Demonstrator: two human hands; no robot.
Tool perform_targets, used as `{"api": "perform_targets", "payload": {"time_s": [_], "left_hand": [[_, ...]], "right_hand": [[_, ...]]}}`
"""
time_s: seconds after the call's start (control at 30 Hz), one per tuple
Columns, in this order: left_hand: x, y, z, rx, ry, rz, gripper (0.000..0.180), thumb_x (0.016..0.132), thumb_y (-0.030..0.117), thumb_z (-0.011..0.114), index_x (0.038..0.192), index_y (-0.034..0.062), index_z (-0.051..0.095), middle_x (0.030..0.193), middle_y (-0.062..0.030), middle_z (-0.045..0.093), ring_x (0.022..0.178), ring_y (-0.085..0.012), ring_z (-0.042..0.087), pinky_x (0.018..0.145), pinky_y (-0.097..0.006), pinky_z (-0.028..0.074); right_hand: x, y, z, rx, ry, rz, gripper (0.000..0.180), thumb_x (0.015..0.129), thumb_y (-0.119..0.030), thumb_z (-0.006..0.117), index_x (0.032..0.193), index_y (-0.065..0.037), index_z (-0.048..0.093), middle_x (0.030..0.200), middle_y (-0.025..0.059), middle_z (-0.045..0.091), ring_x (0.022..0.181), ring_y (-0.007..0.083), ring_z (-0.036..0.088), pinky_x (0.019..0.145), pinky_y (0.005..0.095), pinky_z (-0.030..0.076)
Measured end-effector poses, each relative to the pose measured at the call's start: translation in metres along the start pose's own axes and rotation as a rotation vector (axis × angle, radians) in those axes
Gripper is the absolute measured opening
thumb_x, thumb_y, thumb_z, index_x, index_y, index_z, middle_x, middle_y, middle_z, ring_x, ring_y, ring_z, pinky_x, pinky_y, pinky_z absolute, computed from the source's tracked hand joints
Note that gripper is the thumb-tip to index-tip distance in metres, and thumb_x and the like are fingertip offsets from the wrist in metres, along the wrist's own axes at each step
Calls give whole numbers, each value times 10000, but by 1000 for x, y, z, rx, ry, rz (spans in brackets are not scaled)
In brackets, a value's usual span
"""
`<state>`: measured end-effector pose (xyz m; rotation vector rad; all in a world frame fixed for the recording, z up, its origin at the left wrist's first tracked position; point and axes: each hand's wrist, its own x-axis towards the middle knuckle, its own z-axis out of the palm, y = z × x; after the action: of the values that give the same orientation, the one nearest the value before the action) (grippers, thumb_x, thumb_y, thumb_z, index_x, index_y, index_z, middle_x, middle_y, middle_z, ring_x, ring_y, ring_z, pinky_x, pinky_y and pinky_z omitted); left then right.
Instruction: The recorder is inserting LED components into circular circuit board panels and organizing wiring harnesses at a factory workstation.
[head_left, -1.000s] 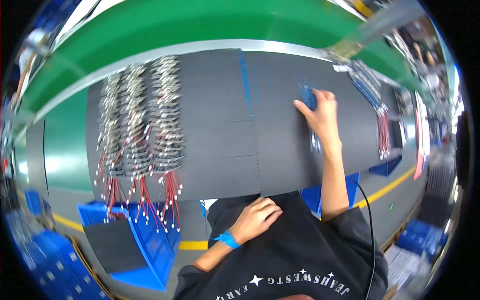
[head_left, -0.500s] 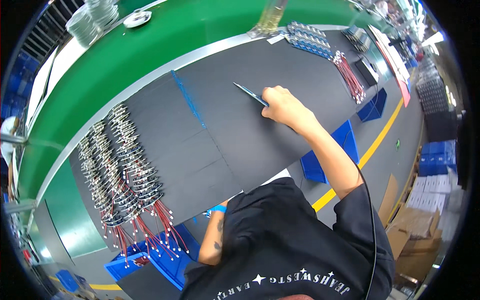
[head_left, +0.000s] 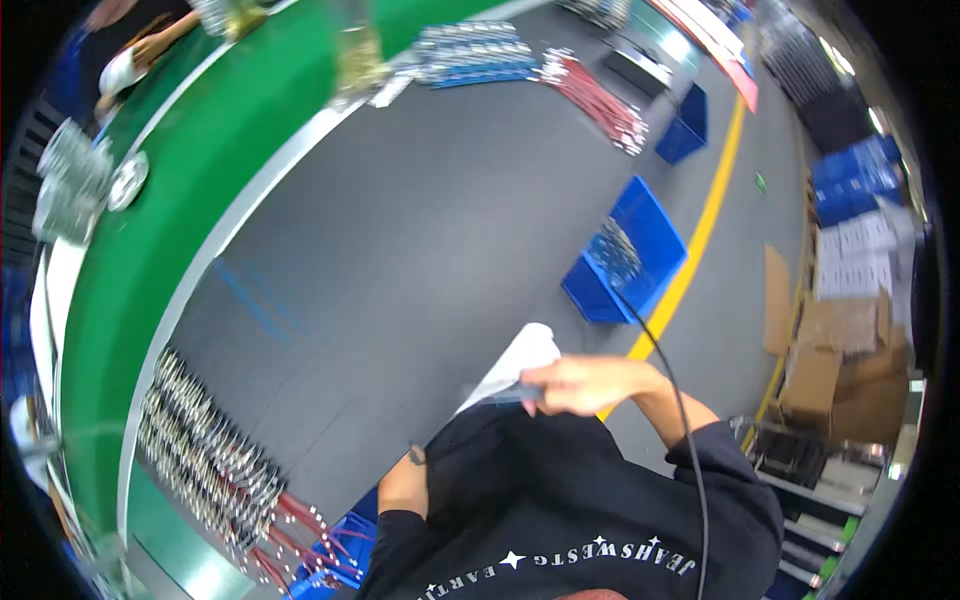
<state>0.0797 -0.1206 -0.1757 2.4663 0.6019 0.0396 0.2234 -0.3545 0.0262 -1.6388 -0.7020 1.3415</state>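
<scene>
My right hand (head_left: 575, 383) is closed on a thin flat strip (head_left: 495, 394), smeared by motion, so its kind cannot be made out. The hand is close to my body, over a white sheet (head_left: 522, 358) at the table's near edge. Of my left arm only the forearm (head_left: 405, 483) shows, reaching down at the near edge; the left hand is hidden. Left of it lie rows of small boards (head_left: 205, 450) with red wires (head_left: 300, 515) hanging toward me.
Right of the dark table (head_left: 430, 230) stands a blue bin (head_left: 655, 240) holding small parts, with another blue bin (head_left: 686, 125) beyond. Stacked blue-edged strips (head_left: 475, 55) and red wires (head_left: 597, 100) lie at the far side. A green belt (head_left: 165, 255) curves behind; another person's arm (head_left: 160, 42) shows there.
My right hand has come back from over the table toward my body, still gripping the strip. The view has swung to the right, showing more of the blue bin and its contents.
</scene>
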Motion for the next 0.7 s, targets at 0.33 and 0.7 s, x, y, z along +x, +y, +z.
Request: {"api": "perform_targets", "payload": {"time_s": [0.33, 0.7], "left_hand": [[-50, 21, -29, 33, -2, -67, 282, 852, 181, 555, 1044, -21, 600, 1018, -236, 605, 927, -419, 574, 834, -451, 453], [-14, 34, -21, -6, -70, -142, 291, 855, 188, 553, 1055, -20, 595, 1028, -237, 602, 927, -420, 574, 840, -450, 452]], "right_hand": [[-167, 255, -141, -709, 990, 640, 584, 754, -145, 630, 1254, 21, 379, 1001, 298, 576, 949, 413, 572, 816, 461, 469], [87, -62, -333, -655, 1121, -76, 498, 827, -289, 676, 1162, 55, 547, 1029, 180, 642, 951, 194, 610, 807, 296, 478]]}}
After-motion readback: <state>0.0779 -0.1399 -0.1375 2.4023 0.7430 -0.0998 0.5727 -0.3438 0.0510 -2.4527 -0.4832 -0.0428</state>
